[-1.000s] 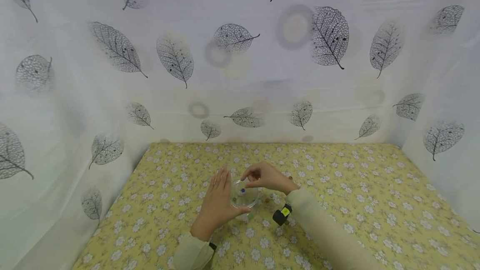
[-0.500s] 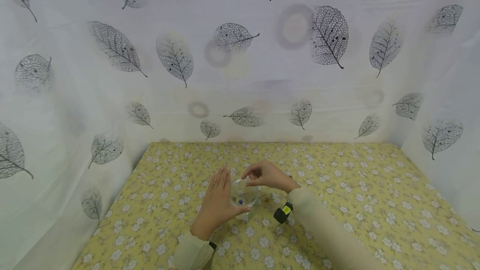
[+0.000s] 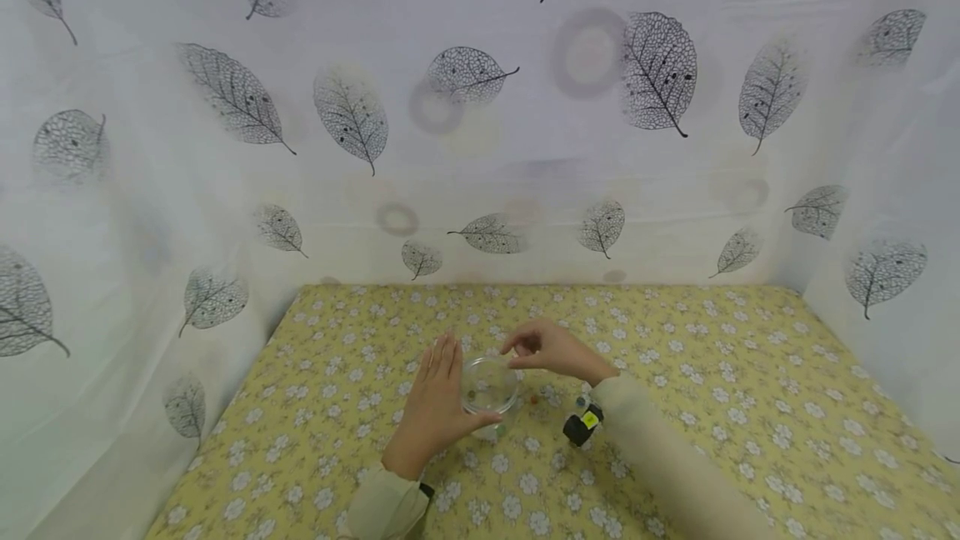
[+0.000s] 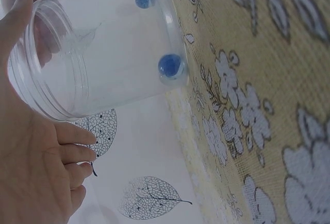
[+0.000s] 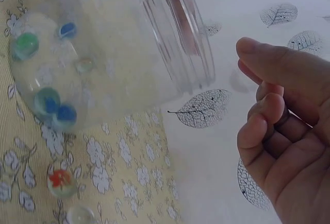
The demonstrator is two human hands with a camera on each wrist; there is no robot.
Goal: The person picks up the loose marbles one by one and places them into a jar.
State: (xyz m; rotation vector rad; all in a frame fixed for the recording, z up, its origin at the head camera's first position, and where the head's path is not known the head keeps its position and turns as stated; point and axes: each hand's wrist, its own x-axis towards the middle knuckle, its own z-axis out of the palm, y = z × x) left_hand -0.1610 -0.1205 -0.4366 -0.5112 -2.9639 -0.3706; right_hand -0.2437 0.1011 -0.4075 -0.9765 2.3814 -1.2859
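Note:
A clear jar (image 3: 491,413) stands upright on the flowered cloth. Several marbles lie at its bottom, among them a blue marble (image 4: 170,66) and a green marble (image 5: 27,44). My left hand (image 3: 429,419) rests against the jar's left side near the rim, fingers straight, thumb along the near side. To the right of the rim is my right hand (image 3: 557,352), apart from the jar. In the right wrist view its outer fingers bend loosely towards the palm, thumb extended, with no object visible in the grasp.
An orange-red marble (image 5: 62,182) and a clear marble (image 5: 81,216) lie on the cloth beside the jar. Another small marble (image 3: 581,401) shows near the right wrist's black camera (image 3: 579,430). A white leaf-patterned curtain (image 3: 525,165) hangs behind and along both sides.
A blue marble below my right fingers dropped lower inside the jar and is now out of sight in the head view. My right hand has shifted right from the rim; my left stays put.

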